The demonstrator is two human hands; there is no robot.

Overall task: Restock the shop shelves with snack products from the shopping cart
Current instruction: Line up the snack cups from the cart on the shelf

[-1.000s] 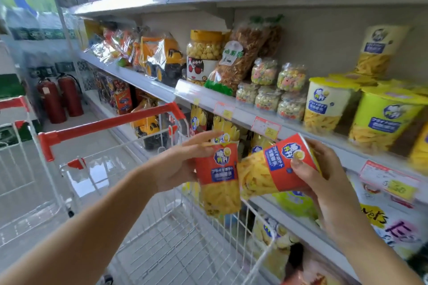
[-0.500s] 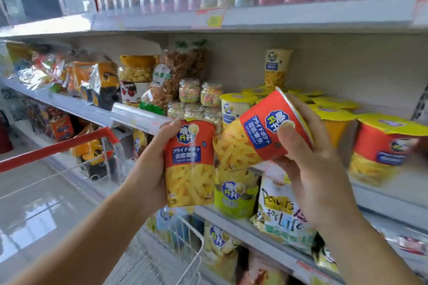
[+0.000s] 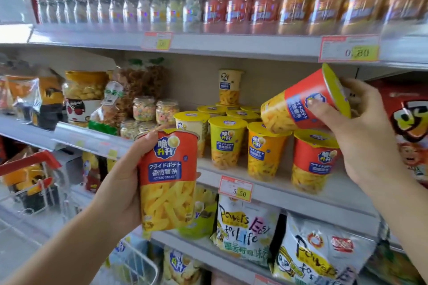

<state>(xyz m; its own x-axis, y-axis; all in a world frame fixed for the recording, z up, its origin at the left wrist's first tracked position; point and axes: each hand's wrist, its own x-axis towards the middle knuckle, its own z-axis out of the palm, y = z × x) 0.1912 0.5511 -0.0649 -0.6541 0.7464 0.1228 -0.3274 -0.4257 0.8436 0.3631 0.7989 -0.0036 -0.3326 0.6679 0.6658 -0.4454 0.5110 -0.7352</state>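
Fingers of the left hand (image 3: 120,183) curl round a red-banded cup (image 3: 168,180) of potato sticks, gripping it upright in front of the middle shelf (image 3: 284,194), with its lower half hanging below the shelf edge. The right hand (image 3: 363,132) grasps a second red cup (image 3: 298,104) near its yellow lid, thumb across the label and fingers behind the lid. That cup is tilted, base pointing left and down, just above the cups standing on the shelf. Its base is over an orange cup (image 3: 264,152) and it sits above a red shelf cup (image 3: 312,162); whether it touches either I cannot tell. Further left in the front row stand a yellow-green cup (image 3: 227,143) and a pale cup (image 3: 192,129), with more cups behind. A price tag (image 3: 235,188) is clipped to the shelf edge. Snack bags (image 3: 247,229) lie on the shelf beneath. The shopping cart (image 3: 30,164), red-handled, stands at lower left, and bottles (image 3: 143,9) line the top shelf
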